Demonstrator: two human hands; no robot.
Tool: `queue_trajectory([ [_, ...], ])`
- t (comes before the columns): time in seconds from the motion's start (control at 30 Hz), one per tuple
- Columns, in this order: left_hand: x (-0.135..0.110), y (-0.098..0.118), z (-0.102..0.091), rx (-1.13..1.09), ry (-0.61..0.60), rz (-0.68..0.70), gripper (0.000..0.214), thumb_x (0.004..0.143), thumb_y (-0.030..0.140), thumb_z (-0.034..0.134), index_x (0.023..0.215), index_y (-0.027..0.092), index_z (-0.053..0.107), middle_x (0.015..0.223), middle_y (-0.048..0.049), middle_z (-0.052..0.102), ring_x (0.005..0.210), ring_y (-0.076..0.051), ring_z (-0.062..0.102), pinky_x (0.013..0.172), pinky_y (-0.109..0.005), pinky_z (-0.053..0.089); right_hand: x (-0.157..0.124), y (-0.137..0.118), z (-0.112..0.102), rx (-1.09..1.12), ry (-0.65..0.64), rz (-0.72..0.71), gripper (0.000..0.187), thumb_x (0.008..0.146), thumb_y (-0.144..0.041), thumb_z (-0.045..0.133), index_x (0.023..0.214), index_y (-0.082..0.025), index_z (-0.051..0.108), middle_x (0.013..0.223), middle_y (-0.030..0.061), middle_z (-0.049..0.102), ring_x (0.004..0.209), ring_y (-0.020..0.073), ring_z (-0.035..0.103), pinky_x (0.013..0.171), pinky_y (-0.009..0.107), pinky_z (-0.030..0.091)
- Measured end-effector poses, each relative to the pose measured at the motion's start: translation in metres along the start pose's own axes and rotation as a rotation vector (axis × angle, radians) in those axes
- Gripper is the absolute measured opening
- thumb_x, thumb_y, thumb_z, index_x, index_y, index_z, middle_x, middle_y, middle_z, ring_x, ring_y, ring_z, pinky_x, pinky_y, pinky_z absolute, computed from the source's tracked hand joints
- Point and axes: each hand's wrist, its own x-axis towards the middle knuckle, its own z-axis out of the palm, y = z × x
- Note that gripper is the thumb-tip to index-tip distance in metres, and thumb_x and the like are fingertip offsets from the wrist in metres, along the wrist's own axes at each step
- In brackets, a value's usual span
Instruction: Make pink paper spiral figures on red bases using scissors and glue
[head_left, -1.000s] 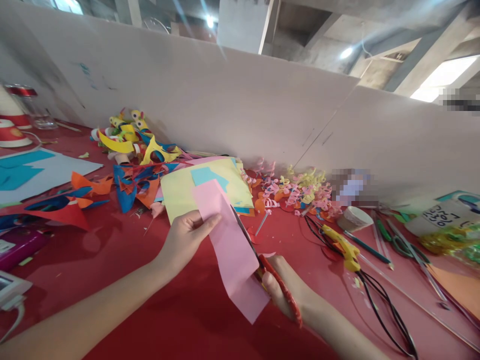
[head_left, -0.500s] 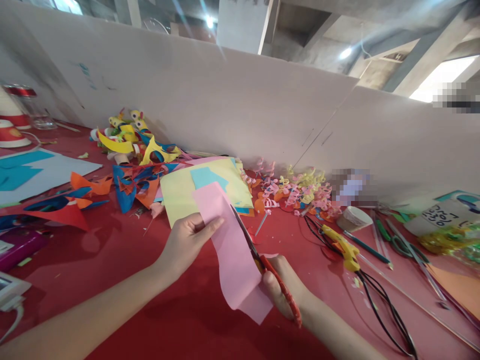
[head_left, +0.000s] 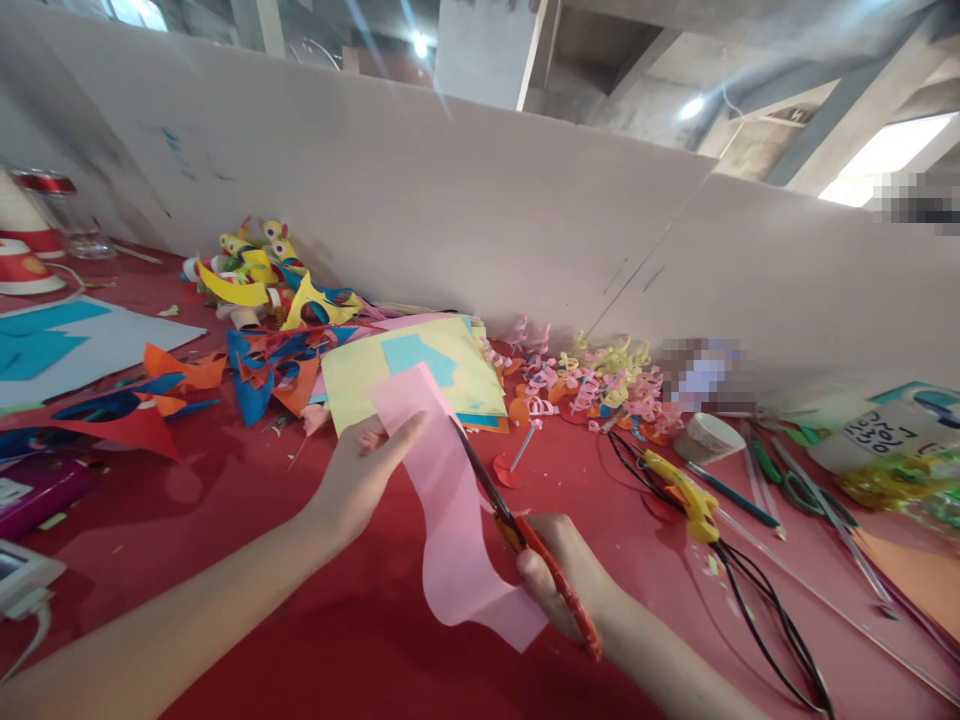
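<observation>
A long strip of pink paper [head_left: 450, 525] hangs in a curve in front of me, its lower end bent towards the right. My left hand [head_left: 360, 470] pinches its left edge near the top between thumb and fingers. In my right hand [head_left: 566, 570] are scissors [head_left: 544, 560] with red handles. Their dark blades lie along the right edge of the paper, the tips close to its upper part. Behind the strip's top end rests a stack of pale yellow sheets [head_left: 349, 385] with a blue paper cutout [head_left: 409, 355] on it.
Curled pink and yellow paper pieces [head_left: 592, 380] line the white partition [head_left: 450, 200]. A yellow glue gun [head_left: 686, 495] with black cable, a pencil [head_left: 735, 495] and green-handled scissors [head_left: 806, 490] lie at right. Coloured scraps [head_left: 262, 370] and yellow figures [head_left: 277, 245] sit at left.
My left hand and the pink paper have shifted slightly left. The scissor blades have closed further, and a gap now shows between the paper and the scissors' lower part.
</observation>
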Motion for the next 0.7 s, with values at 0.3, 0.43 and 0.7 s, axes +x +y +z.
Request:
queue_trajectory([
  [0.3, 0.000, -0.003, -0.003, 0.071, 0.030, -0.017, 0.024, 0.071, 0.042, 0.068, 0.073, 0.017, 0.072, 0.076, -0.0038, 0.071, 0.075, -0.021, 0.061, 0.062, -0.027, 0.047, -0.002, -0.012, -0.001, 0.020, -0.095, -0.074, 0.065, 0.075, -0.082, 0.018, 0.059, -0.020, 0.029, 0.055, -0.0039, 0.029, 0.050, 0.0088, 0.025, 0.045, 0.025, 0.019],
  [0.43, -0.004, -0.001, -0.002, 0.163, 0.020, -0.026, 0.027, 0.070, 0.043, 0.067, 0.065, 0.016, 0.071, 0.064, -0.0022, 0.067, 0.063, -0.018, 0.057, 0.053, -0.025, 0.043, -0.003, -0.012, -0.001, 0.023, -0.091, -0.089, 0.063, 0.078, -0.079, 0.018, 0.060, -0.020, 0.029, 0.057, -0.0041, 0.028, 0.051, 0.0086, 0.024, 0.045, 0.024, 0.019],
  [0.7, -0.011, 0.001, 0.003, 0.174, -0.015, -0.060, 0.027, 0.071, 0.042, 0.066, 0.065, 0.016, 0.069, 0.056, 0.0003, 0.059, 0.055, -0.013, 0.049, 0.047, -0.023, 0.036, -0.003, -0.014, 0.000, 0.028, -0.093, -0.078, 0.061, 0.080, -0.077, 0.017, 0.062, -0.020, 0.029, 0.058, -0.0043, 0.029, 0.050, 0.0084, 0.025, 0.045, 0.023, 0.019],
])
